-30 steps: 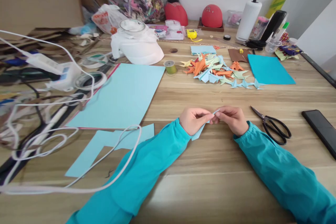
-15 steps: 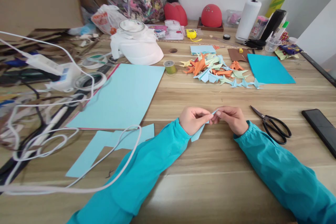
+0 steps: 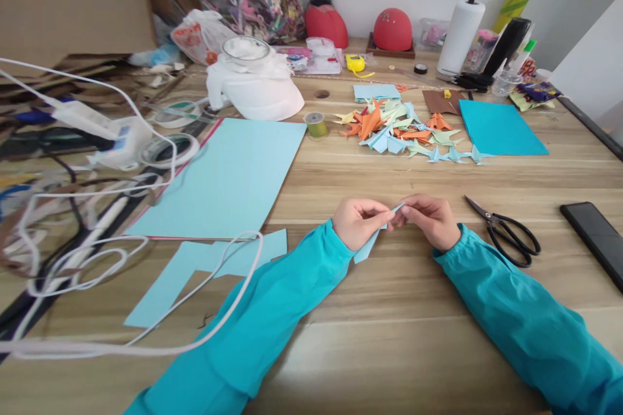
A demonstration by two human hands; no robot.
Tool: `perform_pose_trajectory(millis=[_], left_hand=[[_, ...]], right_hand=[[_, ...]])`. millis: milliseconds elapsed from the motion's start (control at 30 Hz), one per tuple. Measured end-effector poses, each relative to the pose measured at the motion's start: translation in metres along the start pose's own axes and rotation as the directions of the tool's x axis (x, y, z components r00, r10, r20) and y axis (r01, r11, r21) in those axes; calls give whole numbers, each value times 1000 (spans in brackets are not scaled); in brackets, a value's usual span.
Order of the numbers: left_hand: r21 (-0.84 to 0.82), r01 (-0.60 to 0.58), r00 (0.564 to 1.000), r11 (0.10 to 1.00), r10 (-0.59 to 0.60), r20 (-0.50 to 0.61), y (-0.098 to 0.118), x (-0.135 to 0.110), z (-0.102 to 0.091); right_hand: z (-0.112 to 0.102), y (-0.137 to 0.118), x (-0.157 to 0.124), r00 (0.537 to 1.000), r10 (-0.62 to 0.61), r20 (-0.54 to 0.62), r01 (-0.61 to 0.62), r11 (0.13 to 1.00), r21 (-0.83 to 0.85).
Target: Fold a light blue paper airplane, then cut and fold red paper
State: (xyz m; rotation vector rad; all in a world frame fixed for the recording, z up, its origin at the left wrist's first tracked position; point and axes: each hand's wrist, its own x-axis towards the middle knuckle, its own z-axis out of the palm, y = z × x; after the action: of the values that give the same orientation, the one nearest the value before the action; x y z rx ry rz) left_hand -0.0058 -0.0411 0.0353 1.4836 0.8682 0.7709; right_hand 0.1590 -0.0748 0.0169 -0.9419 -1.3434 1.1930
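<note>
My left hand [image 3: 357,222] and my right hand [image 3: 432,219] meet at the fingertips over the wooden table [image 3: 418,331]. Both pinch a small folded piece of light blue paper [image 3: 368,246]; its pointed end hangs below my left hand, the rest is hidden between the fingers. Both arms wear teal sleeves. A pile of folded paper figures [image 3: 403,130] in blue, orange and pale green lies further back.
Black scissors [image 3: 506,233] lie right of my right hand, a dark phone [image 3: 594,240] beyond them. A large light blue sheet [image 3: 228,175] and cut offcuts [image 3: 204,266] lie to the left, with white cables [image 3: 121,311]. A teal sheet [image 3: 499,130], thread spool [image 3: 316,124] and paper towel roll [image 3: 460,35] stand behind.
</note>
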Motion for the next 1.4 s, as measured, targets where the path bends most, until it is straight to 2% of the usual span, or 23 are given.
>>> perform_pose_trajectory(millis=[300, 500, 633, 800, 933, 1033, 1100, 1167, 1233, 1300, 1400], left_hand=[[-21, 40, 999, 999, -40, -4, 0, 0, 0], [40, -19, 999, 999, 21, -47, -1, -1, 2], [61, -39, 996, 997, 44, -80, -3, -2, 3], [69, -31, 998, 997, 35, -61, -2, -2, 4], [76, -44, 997, 996, 48, -56, -3, -2, 4], [118, -53, 996, 992, 60, -62, -1, -2, 2], [204, -82, 994, 975, 96, -61, 3, -3, -1], [354, -153, 983, 923, 180, -44, 8, -3, -6], [538, -271, 951, 798, 308, 22, 13, -2, -12], [692, -396, 896, 603, 420, 147, 15, -2, -17], [800, -509, 822, 319, 457, 340, 16, -2, -21]], right_hand=[[0, 0, 0, 1000, 5, -7, -6, 999, -37], [0, -2, 0, 999, 31, -30, -32, 999, -33], [0, -2, 0, 999, 54, -7, -54, 998, -11], [1, 0, -1, 999, 53, -4, -53, 998, -23], [1, 4, 0, 996, 76, -43, -77, 997, -24], [0, 6, 1, 995, 70, -64, -70, 998, -3], [-1, 7, 1, 997, 31, -67, -32, 999, -12], [-1, 7, 0, 997, -23, -73, 18, 997, -69], [-1, 6, -2, 993, -85, -82, 68, 981, -183], [-1, 5, -3, 985, -154, -74, 122, 937, -328], [1, 4, -3, 963, -270, -10, 227, 829, -511]])
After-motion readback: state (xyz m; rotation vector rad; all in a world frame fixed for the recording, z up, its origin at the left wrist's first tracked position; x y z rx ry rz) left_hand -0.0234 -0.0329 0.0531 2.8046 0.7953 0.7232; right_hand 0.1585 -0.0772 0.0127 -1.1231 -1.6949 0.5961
